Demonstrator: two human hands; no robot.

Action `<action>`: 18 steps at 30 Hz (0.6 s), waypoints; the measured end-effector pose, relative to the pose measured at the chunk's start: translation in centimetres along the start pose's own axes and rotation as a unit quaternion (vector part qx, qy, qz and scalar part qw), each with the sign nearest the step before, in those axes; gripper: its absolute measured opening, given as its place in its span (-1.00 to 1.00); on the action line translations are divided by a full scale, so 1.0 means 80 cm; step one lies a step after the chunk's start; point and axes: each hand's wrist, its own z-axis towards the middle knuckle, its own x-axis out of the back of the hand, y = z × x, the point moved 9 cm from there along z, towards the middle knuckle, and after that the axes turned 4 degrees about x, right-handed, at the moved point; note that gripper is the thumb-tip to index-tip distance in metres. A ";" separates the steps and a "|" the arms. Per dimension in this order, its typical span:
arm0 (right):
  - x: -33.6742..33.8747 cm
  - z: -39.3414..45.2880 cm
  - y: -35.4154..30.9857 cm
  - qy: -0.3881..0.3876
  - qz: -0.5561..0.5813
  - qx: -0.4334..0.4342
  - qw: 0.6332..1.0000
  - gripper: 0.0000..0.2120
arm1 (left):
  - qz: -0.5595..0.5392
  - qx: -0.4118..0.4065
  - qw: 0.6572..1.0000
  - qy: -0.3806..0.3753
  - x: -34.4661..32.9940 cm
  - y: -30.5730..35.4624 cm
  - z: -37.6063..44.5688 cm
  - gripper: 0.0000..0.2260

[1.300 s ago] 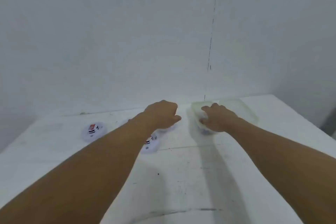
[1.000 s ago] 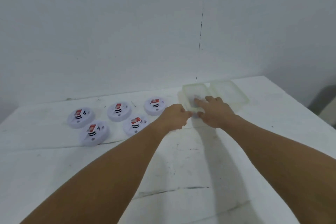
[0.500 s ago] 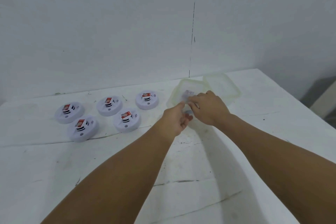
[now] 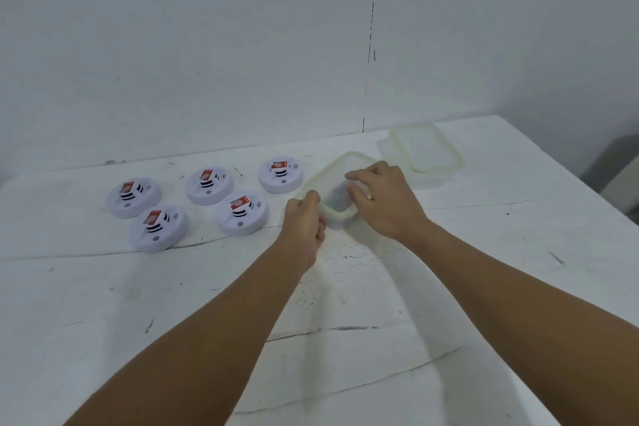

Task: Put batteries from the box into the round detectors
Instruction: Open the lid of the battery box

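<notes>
A translucent plastic box sits tilted on the white table, its rim pale yellow. My left hand grips the box's near left rim, thumb on top. My right hand reaches into the box with fingers curled; what they hold is hidden, and the contents show only as a blur. Several round white detectors with red stickers lie to the left: the nearest, one behind it, another further left, and two at the far left.
The box's lid lies flat behind and to the right of the box. The white table meets a white wall at the back. The table's right edge runs diagonally at the right.
The view has dropped and all detectors came into sight. My left hand moved from the detectors to the box rim, and the box was tilted and drawn toward me.
</notes>
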 end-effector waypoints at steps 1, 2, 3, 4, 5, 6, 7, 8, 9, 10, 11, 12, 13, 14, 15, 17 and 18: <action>0.000 -0.004 0.000 0.017 0.006 -0.008 1.000 -0.67 | 0.011 -0.003 1.000 0.012 0.012 -0.001 -0.003 -0.83; 0.000 -0.008 -0.001 0.032 0.006 -0.017 0.999 -0.66 | 0.023 -0.004 0.999 0.022 0.024 -0.002 -0.007 -0.87; -0.001 -0.012 -0.001 0.041 0.009 -0.031 0.999 -0.66 | 0.034 -0.004 0.999 0.030 0.037 -0.002 -0.014 -0.89; -0.002 -0.016 -0.001 0.044 0.019 -0.048 0.998 -0.65 | 0.045 -0.006 0.998 0.035 0.049 -0.001 -0.019 -0.90; -0.004 -0.020 -0.001 0.045 0.036 -0.068 0.996 -0.64 | 0.056 -0.007 0.998 0.039 0.062 0.001 -0.025 -0.89; -0.006 -0.024 0.000 0.044 0.057 -0.089 0.993 -0.63 | 0.069 -0.008 0.997 0.042 0.074 0.002 -0.031 -0.87; -0.009 -0.028 0.001 0.039 0.085 -0.112 0.989 -0.62 | 0.081 -0.007 0.996 0.041 0.086 0.004 -0.037 -0.86; -0.014 -0.031 0.002 0.030 0.122 -0.137 0.982 -0.61 | 0.095 -0.008 0.995 0.038 0.097 0.006 -0.045 -0.86; -0.020 -0.036 0.002 0.016 0.170 -0.163 0.972 -0.62 | 0.114 -0.011 0.993 0.033 0.107 0.009 -0.053 -0.86; -0.029 -0.041 0.001 -0.002 0.225 -0.188 0.956 -0.64 | 0.138 -0.015 0.990 0.029 0.118 0.012 -0.062 -0.86; -0.037 -0.048 -0.004 -0.023 0.273 -0.208 0.939 -0.70 | 0.165 -0.020 0.986 0.025 0.128 0.015 -0.071 -0.86; -0.045 -0.055 -0.009 -0.039 0.306 -0.221 0.925 -0.75 | 0.193 -0.025 0.981 0.022 0.139 0.016 -0.079 -0.86; -0.050 -0.062 -0.015 -0.048 0.325 -0.227 0.917 -0.80 | 0.219 -0.029 0.975 0.023 0.150 0.018 -0.087 -0.85; -0.056 -0.068 -0.021 -0.055 0.336 -0.230 0.912 -0.83 | 0.238 -0.032 0.970 0.029 0.161 0.020 -0.092 -0.83; -0.062 -0.074 -0.026 -0.062 0.345 -0.231 0.907 -0.84 | 0.252 -0.032 0.966 0.039 0.172 0.020 -0.096 -0.82; -0.074 -0.087 -0.038 -0.069 0.364 -0.232 0.899 -0.85 | 0.272 -0.032 0.959 0.069 0.190 0.020 -0.102 -0.80; -0.080 -0.092 -0.044 -0.073 0.372 -0.232 0.896 -0.84 | 0.277 -0.035 0.957 0.083 0.197 0.020 -0.104 -0.79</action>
